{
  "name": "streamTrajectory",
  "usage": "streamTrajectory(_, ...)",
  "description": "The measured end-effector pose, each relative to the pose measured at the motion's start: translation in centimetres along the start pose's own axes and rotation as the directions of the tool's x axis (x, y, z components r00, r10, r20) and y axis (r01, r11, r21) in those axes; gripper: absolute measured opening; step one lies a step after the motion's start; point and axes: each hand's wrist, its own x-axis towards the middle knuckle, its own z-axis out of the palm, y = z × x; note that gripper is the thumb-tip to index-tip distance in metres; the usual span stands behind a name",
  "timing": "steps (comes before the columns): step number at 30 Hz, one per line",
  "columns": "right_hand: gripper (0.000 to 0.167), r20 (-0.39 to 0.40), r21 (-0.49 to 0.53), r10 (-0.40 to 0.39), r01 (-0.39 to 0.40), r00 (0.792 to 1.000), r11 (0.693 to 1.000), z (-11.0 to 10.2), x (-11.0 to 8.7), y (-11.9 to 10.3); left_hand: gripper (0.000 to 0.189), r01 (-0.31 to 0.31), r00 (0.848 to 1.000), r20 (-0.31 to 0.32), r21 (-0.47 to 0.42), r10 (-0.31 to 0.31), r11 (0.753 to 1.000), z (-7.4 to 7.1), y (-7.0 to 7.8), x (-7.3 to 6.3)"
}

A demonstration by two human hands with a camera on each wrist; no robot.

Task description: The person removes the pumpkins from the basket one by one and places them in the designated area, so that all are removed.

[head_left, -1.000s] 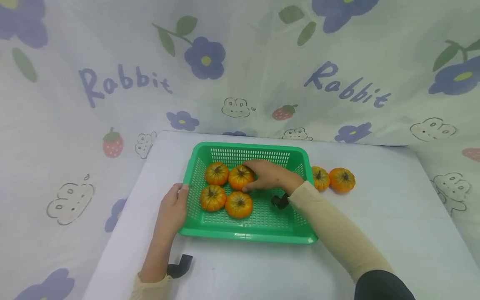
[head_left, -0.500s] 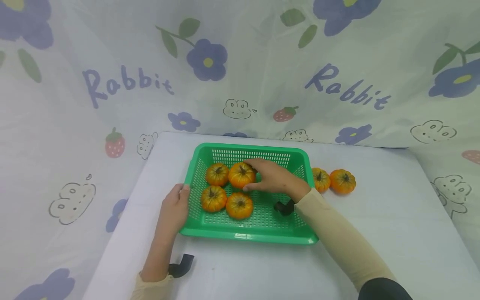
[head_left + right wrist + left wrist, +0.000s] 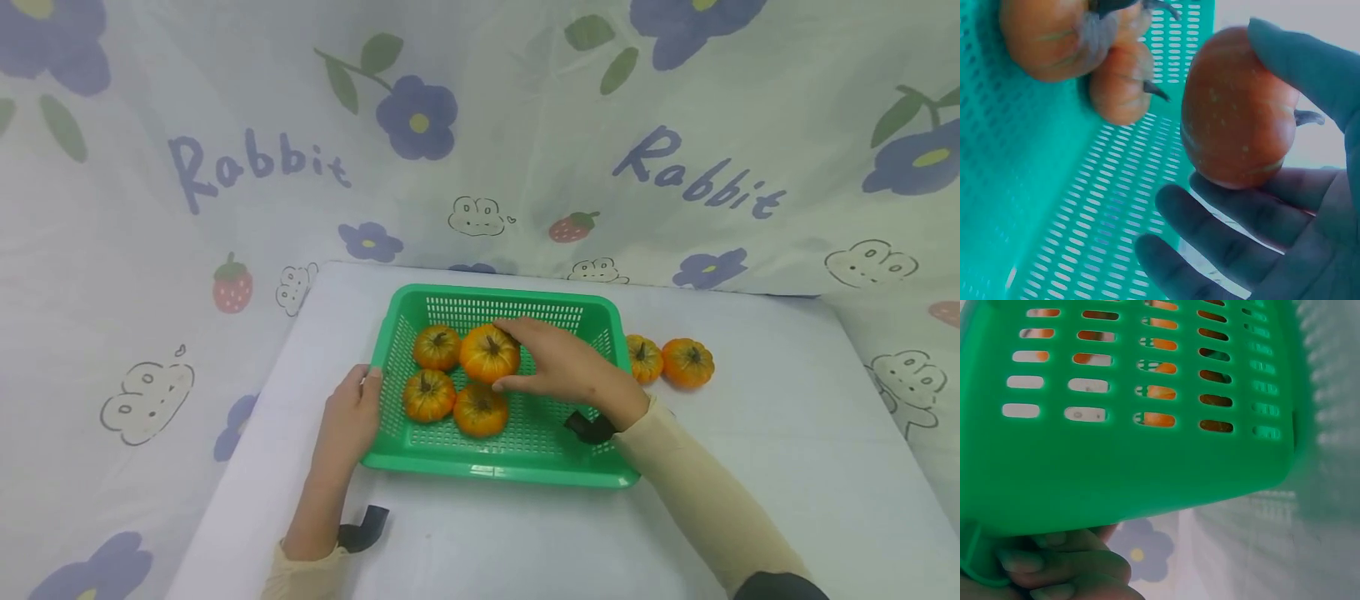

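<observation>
Between the thumb and fingers of my right hand (image 3: 558, 362) is a small orange pumpkin (image 3: 490, 354), raised off the basket floor; the right wrist view shows this held pumpkin (image 3: 1238, 112) pinched, with other fingers spread below it. Three more pumpkins sit in the left half of the green plastic basket (image 3: 495, 472): a back pumpkin (image 3: 437, 347), a front-left pumpkin (image 3: 429, 396) and a nearer pumpkin (image 3: 481, 411). My left hand (image 3: 351, 421) grips the basket's left rim, its fingers (image 3: 1079, 565) curled beneath the edge in the left wrist view.
Outside the basket's right wall, two more pumpkins lie on the white table: one partly hidden pumpkin (image 3: 643, 358) and another pumpkin (image 3: 687, 362) beside it. Black wrist-worn pieces show at the left wrist (image 3: 363, 529) and the right wrist (image 3: 590, 427). A printed curtain (image 3: 525, 150) stands behind the table.
My right hand has lifted the back-right pumpkin from among the others and drawn it slightly to the right. The left hand stays on the basket rim.
</observation>
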Motion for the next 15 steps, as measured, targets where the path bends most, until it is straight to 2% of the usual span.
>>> streamTrajectory(8,0.089,0.021,-0.064,0.006,-0.005,1.000,0.998,-1.2,-2.8,-0.9,0.059,0.004,1.000,0.013,0.011,-0.004,1.000,0.1,-0.1,0.2)
streamTrajectory(15,0.090,0.001,-0.031,0.042,-0.042,0.999,0.999,-2.4,-6.0,-1.1,0.062,0.011,1.000,0.013,0.024,-0.012,1.000,0.1,-0.4,0.3)
